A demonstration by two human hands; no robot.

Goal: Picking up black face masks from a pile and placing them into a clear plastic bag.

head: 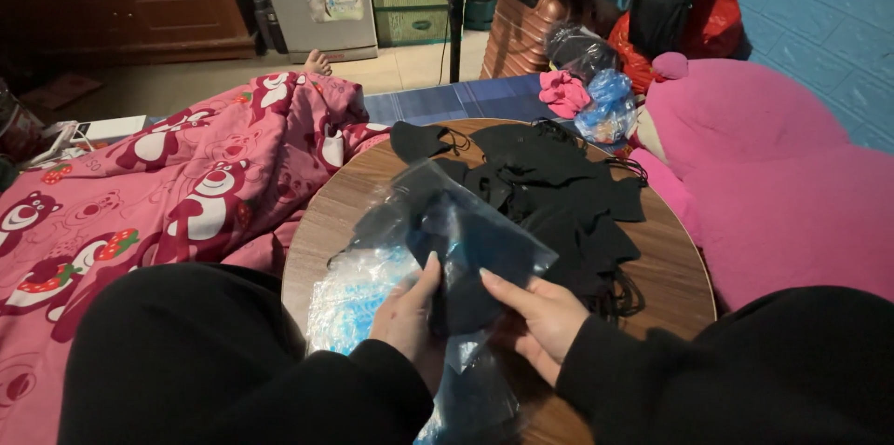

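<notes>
We grip a clear plastic bag [466, 231] with both hands: our left hand [407, 315] clasps its lower left edge, thumb pressed up against the film, while our right hand [540, 315] pinches the lower right side, fingers spread under it and thumb on top. Inside the bag, between the two hands and rising away from us, sits a dark folded black face mask [456, 287], its bulk just above our thumbs. The bag's open end tilts up toward the middle of the round wooden table [670, 259]. Beneath our left hand lies a stack of clear bags with blue print [354, 296], touching the table's near edge. Beyond the held bag, a loose pile of black face masks [549, 184] spreads across the tabletop. Left of the table lies a pink bear-print blanket [186, 184]; to the right, a large pink plush [773, 184].
</notes>
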